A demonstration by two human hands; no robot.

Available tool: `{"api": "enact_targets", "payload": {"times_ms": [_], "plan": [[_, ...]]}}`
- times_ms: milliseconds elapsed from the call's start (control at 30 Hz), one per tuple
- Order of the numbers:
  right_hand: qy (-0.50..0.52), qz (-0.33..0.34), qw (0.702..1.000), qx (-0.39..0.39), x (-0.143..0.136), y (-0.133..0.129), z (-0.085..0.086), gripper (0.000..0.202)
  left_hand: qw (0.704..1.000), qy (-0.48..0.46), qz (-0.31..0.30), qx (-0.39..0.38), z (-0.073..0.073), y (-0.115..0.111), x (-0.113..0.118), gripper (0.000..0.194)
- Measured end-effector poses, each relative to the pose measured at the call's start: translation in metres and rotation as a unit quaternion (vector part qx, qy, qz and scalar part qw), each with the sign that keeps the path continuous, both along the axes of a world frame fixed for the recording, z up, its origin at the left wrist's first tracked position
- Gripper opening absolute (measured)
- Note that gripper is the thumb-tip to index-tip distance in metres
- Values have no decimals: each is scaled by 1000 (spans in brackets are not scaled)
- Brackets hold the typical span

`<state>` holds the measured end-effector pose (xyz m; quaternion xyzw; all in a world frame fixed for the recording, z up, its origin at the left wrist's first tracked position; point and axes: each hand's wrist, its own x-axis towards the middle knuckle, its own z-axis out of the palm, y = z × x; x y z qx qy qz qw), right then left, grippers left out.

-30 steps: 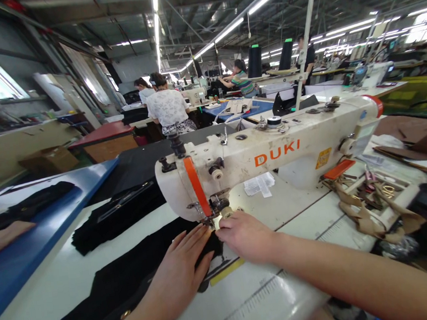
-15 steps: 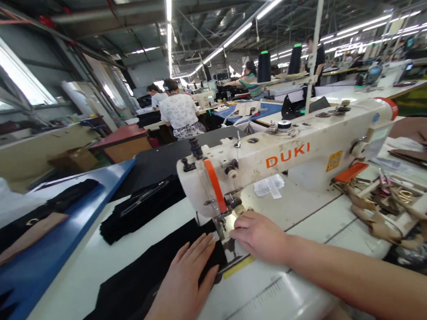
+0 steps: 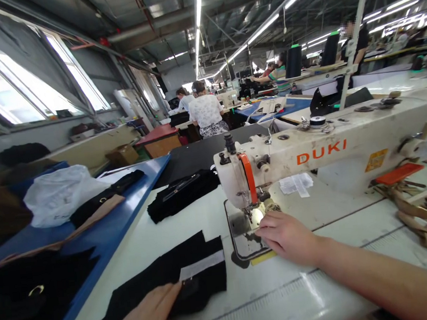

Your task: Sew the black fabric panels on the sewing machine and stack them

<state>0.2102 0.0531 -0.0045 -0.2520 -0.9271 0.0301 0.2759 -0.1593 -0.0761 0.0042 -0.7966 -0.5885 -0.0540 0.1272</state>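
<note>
My left hand (image 3: 146, 312) is closed on the near side of a black fabric piece (image 3: 135, 291), the thumb out of sight. A pale grey strip (image 3: 202, 265) lies across that fabric near its right end, just past my fingertips. The fabric is left of the sewing machine (image 3: 273, 159), apart from its needle plate (image 3: 243, 239). Beside the needle and the lit presser foot, my right hand (image 3: 291, 238) rests with fingers curled together. Whatever its fingertips may hold is hidden.
Another black fabric bundle (image 3: 182, 195) lies behind the fabric piece. On the left, a blue table (image 3: 134, 197) bears black pieces and a white plastic bag (image 3: 63, 193). A white paper label (image 3: 296, 185) lies under the machine arm. Several people work farther back.
My left hand has drawn the black fabric left and toward me, off the needle plate. The pale strip now shows. My right hand stays by the needle; the view has turned left.
</note>
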Motion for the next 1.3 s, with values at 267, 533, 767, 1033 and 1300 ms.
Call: {"api": "enact_targets", "payload": {"times_ms": [267, 533, 767, 1033, 1300], "plan": [[4, -1, 999, -41, 0, 2, 1, 17, 964, -45, 222, 140, 133, 143, 9, 46], [13, -6, 998, -63, 2, 1, -4, 24, 981, -58, 172, 73, 28, 190, 49, 35], [24, 23, 998, -53, 7, 0, -16, 28, 983, -34, 168, 70, 19, 55, -1, 33], [37, 26, 998, -40, 6, 0, -21, 27, 933, 23, 359, 29, 55, -53, -103, 48], [21, 15, 999, -41, 7, -1, -20, 26, 956, 26, 284, -65, 77, -32, -120, 32]]}}
